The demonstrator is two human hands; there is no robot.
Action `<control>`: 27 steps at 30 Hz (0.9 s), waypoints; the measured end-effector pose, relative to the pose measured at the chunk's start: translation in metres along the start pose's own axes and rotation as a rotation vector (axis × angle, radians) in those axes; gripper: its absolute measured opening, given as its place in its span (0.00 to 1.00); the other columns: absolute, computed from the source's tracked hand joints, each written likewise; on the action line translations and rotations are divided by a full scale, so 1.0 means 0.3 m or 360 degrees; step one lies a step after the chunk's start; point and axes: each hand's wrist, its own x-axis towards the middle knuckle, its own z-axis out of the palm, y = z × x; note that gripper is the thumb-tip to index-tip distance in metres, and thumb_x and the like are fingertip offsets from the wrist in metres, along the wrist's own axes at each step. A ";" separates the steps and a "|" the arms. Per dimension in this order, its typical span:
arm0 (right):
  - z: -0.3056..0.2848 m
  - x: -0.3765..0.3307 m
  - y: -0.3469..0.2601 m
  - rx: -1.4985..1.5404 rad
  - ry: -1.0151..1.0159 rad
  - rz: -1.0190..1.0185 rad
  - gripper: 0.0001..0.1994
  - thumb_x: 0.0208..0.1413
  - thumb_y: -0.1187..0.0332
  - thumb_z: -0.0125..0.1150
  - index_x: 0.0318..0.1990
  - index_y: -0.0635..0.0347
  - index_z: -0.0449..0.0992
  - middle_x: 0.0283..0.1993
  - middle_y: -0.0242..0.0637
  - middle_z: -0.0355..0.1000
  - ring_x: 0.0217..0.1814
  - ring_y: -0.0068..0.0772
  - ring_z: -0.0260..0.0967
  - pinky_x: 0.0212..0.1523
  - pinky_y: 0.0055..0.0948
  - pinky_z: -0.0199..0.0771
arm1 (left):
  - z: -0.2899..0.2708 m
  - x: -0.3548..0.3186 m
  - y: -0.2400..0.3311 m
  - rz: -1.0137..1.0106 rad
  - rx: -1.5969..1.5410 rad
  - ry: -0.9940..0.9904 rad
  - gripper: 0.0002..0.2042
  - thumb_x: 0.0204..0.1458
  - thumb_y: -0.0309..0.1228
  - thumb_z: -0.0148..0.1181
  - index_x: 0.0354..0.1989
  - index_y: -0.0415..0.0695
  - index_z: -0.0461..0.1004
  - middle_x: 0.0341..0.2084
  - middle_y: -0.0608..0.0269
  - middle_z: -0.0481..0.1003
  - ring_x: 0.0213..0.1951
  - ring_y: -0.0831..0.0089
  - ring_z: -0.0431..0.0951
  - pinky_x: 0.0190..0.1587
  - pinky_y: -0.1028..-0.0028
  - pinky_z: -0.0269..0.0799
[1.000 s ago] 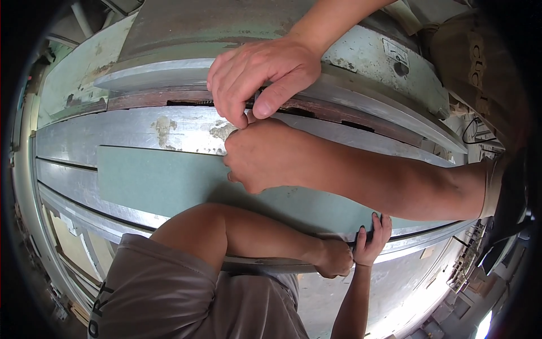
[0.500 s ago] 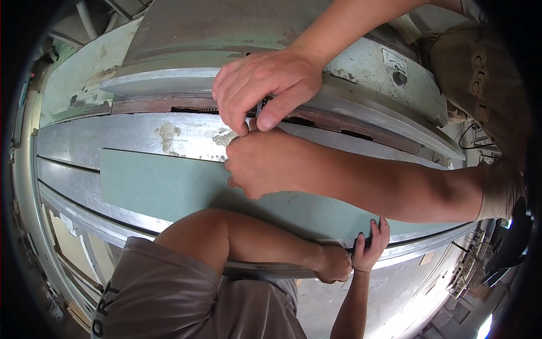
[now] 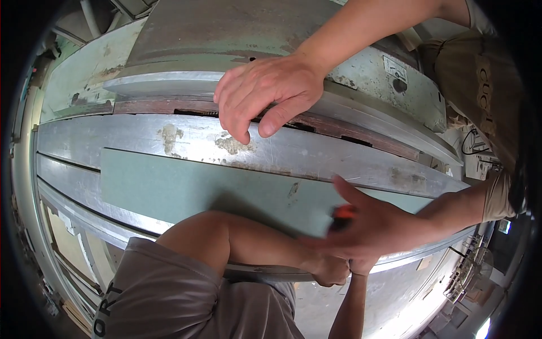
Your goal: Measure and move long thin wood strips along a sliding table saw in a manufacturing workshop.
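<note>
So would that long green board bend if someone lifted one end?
Probably it would sag a little: the green board is long and looks thin. It lies flat on the smooth metal table, so a push would likely slide it. Being flat, it should not roll.

Even daylight, fairly bright; strongest glare at lower right, where pale surfaces wash out. Soft shadow under the bent knee on the green board (image 3: 186,189). Right hand (image 3: 367,226) motion-blurred, fingers smeared; left hand (image 3: 262,96) sharp. Heavy fisheye: straight edges bow toward rim, black vignette all round.
</note>
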 end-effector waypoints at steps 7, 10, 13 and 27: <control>-0.026 0.061 -0.100 -0.0175 0.0295 -0.0714 0.22 0.53 0.61 0.54 0.54 0.63 0.69 0.63 0.52 0.61 0.64 0.56 0.56 0.65 0.54 0.48 | -0.021 -0.027 -0.002 -0.0018 -0.0062 -0.0029 0.08 0.45 0.34 0.54 0.25 0.44 0.77 0.26 0.58 0.74 0.33 0.60 0.77 0.39 0.61 0.72; -0.029 0.057 -0.091 -0.0183 0.0312 -0.0708 0.22 0.53 0.61 0.54 0.54 0.62 0.70 0.63 0.52 0.61 0.64 0.56 0.56 0.65 0.54 0.48 | -0.018 -0.021 -0.003 0.0013 -0.0051 -0.0002 0.08 0.45 0.34 0.54 0.25 0.44 0.77 0.25 0.58 0.74 0.32 0.60 0.77 0.38 0.61 0.72; -0.045 0.051 -0.092 -0.0209 0.0323 -0.0713 0.22 0.53 0.60 0.54 0.54 0.62 0.70 0.63 0.52 0.61 0.63 0.56 0.57 0.64 0.54 0.49 | -0.017 -0.016 0.002 0.0029 -0.0048 0.0021 0.08 0.45 0.34 0.54 0.24 0.45 0.77 0.25 0.59 0.74 0.32 0.60 0.77 0.38 0.61 0.72; -0.050 0.068 -0.088 -0.0124 0.0342 -0.0676 0.22 0.47 0.63 0.60 0.51 0.59 0.72 0.62 0.48 0.63 0.60 0.54 0.60 0.63 0.53 0.52 | 0.035 -0.015 -0.023 0.0083 -0.0172 0.0220 0.05 0.42 0.33 0.56 0.20 0.46 0.72 0.22 0.61 0.70 0.30 0.61 0.74 0.36 0.62 0.71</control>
